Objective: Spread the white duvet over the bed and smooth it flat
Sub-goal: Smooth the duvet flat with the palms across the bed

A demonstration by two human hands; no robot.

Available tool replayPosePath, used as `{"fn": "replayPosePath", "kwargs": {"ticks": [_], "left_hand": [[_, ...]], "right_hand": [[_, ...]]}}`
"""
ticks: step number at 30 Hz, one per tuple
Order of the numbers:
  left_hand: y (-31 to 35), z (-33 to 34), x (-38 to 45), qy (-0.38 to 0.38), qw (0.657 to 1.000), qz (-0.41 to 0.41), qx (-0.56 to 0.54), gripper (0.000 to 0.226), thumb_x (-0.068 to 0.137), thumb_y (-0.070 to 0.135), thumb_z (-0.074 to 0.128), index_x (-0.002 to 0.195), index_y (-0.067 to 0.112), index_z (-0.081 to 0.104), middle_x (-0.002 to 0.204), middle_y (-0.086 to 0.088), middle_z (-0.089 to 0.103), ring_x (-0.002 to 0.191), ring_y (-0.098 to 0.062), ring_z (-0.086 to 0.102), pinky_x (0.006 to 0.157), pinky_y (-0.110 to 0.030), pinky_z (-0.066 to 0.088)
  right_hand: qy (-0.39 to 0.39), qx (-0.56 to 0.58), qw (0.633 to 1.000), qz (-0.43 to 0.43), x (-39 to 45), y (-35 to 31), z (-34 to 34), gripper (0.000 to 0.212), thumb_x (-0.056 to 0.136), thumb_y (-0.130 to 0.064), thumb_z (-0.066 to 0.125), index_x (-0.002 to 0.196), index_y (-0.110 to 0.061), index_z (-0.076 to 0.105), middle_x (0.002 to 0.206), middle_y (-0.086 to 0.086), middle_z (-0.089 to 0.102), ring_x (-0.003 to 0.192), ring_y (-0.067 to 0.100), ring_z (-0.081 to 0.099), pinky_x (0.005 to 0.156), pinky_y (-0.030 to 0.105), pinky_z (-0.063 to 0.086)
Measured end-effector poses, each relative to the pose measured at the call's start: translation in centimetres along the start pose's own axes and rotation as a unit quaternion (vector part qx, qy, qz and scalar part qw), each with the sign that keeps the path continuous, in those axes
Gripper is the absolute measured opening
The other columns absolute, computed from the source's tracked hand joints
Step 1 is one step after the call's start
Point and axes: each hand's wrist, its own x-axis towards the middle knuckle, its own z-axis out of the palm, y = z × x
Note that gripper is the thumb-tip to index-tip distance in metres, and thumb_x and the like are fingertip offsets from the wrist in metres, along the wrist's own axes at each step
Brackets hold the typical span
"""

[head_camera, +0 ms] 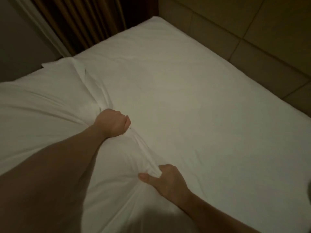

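**On the bed: duvet gripped, spread barely started**

On the near-left part of the bed (202, 78) the duvet (42, 115) sits bunched, covering roughly the left and near portion only. Right side and far end toward the padded headboard (252, 31) show just the flat white sheet. My read: early stage, most of the spreading and all of the smoothing left.

Hands:
- left hand (112, 123) is a closed fist clamped on a gathered twist of the duvet's edge
- right hand (165, 179) pinches the same edge nearer the camera, thumb and fingers folded around a wad of fabric

Duvet look: white, soft, puffy. Creases radiate from both grips; a taut ridge runs between the hands. One corner flops by the curtain (80, 22) at far left. Light is dim, so fine wrinkles are hard to judge.
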Motion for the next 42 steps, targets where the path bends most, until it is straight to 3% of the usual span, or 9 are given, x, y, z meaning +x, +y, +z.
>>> {"fn": "replayPosePath", "kwargs": {"ticks": [3, 7, 10, 21, 28, 31, 34, 38, 42], "left_hand": [[0.3, -0.1, 0.0, -0.013, 1.000, 0.002, -0.006, 0.055, 0.096, 0.027, 0.034, 0.042, 0.020, 0.028, 0.057, -0.015, 0.062, 0.053, -0.032, 0.062, 0.057, -0.028, 0.044], [1.1, -2.0, 0.5, -0.055, 0.998, -0.015, 0.007, 0.056, 0.100, 0.029, 0.032, 0.054, 0.014, 0.060, 0.070, -0.016, 0.068, 0.069, -0.033, 0.066, 0.068, -0.032, 0.042], [1.1, -1.0, 0.5, -0.054, 0.998, -0.020, 0.021, 0.053, 0.100, 0.029, 0.034, 0.067, 0.008, 0.068, 0.076, -0.017, 0.070, 0.074, -0.034, 0.067, 0.071, -0.033, 0.045], [0.5, -4.8, 2.3, -0.150, 0.986, 0.002, 0.073, 0.058, 0.103, 0.035, 0.024, 0.068, 0.007, 0.060, 0.084, -0.013, 0.071, 0.078, -0.031, 0.066, 0.067, -0.030, 0.039], [0.3, -11.6, 8.9, -0.103, 0.993, -0.015, 0.056, 0.054, 0.102, 0.034, 0.027, 0.066, 0.008, 0.059, 0.078, -0.014, 0.070, 0.074, -0.032, 0.065, 0.064, -0.030, 0.039], [1.5, -15.6, 15.2, -0.043, 0.999, -0.020, 0.005, 0.055, 0.102, 0.032, 0.027, 0.057, 0.009, 0.049, 0.078, -0.018, 0.069, 0.074, -0.034, 0.064, 0.069, -0.031, 0.041], [4.2, -18.2, 22.3, 0.001, 0.999, -0.001, -0.034, 0.053, 0.102, 0.032, 0.028, 0.054, 0.014, 0.037, 0.083, -0.020, 0.068, 0.077, -0.036, 0.063, 0.075, -0.033, 0.046], [10.4, -15.3, 29.3, 0.004, 0.999, 0.040, -0.033, 0.047, 0.102, 0.032, 0.029, 0.065, 0.014, 0.052, 0.091, -0.019, 0.068, 0.083, -0.035, 0.063, 0.074, -0.033, 0.042], [12.9, -9.3, 31.4, 0.003, 0.998, 0.047, -0.042, 0.050, 0.102, 0.030, 0.029, 0.053, 0.017, 0.031, 0.083, -0.016, 0.066, 0.069, -0.033, 0.054, 0.070, -0.033, 0.041]], "right_hand": [[-0.013, 0.003, 1.000, 0.003, 0.5, 0.4, -0.3, 0.067, 0.057, -0.083, 0.067, 0.080, -0.021, 0.074, 0.075, -0.008, 0.073, 0.070, 0.005, 0.068, 0.067, 0.028, 0.057], [-0.012, 0.011, 1.000, 0.006, -0.1, 0.5, -0.1, 0.074, 0.053, -0.088, 0.062, 0.084, -0.022, 0.075, 0.076, -0.009, 0.073, 0.072, 0.007, 0.069, 0.069, 0.029, 0.057], [-0.001, 0.008, 1.000, 0.008, -0.1, 0.4, 0.0, 0.082, 0.051, -0.093, 0.058, 0.086, -0.021, 0.075, 0.079, -0.007, 0.074, 0.075, 0.009, 0.069, 0.072, 0.033, 0.057], [-0.040, -0.001, 0.999, 0.010, 0.3, 0.2, -1.7, 0.089, 0.050, -0.097, 0.047, 0.097, -0.026, 0.072, 0.084, -0.001, 0.073, 0.082, 0.018, 0.069, 0.076, 0.034, 0.056], [-0.017, 0.004, 1.000, -0.011, 2.6, -3.6, -12.8, 0.091, 0.045, -0.099, 0.049, 0.090, -0.024, 0.073, 0.080, -0.003, 0.074, 0.077, 0.014, 0.071, 0.068, 0.032, 0.056], [0.013, 0.013, 1.000, -0.024, 3.8, -5.2, -21.1, 0.053, 0.059, -0.080, 0.068, 0.064, -0.028, 0.067, 0.058, -0.013, 0.063, 0.057, 0.004, 0.061, 0.052, 0.023, 0.044], [0.048, 0.023, 0.998, -0.015, 5.0, -5.1, -28.5, 0.045, 0.065, -0.068, 0.076, 0.064, -0.023, 0.069, 0.056, -0.011, 0.065, 0.052, 0.004, 0.061, 0.050, 0.025, 0.045], [0.064, 0.028, 0.997, 0.037, 8.3, 0.5, -31.9, 0.048, 0.067, -0.066, 0.076, 0.073, -0.018, 0.074, 0.070, -0.002, 0.073, 0.064, 0.014, 0.071, 0.066, 0.041, 0.058], [0.031, 0.020, 0.998, 0.047, 12.0, 4.9, -31.2, 0.052, 0.070, -0.073, 0.067, 0.075, -0.021, 0.073, 0.072, -0.008, 0.073, 0.066, 0.010, 0.070, 0.070, 0.041, 0.060]]}}
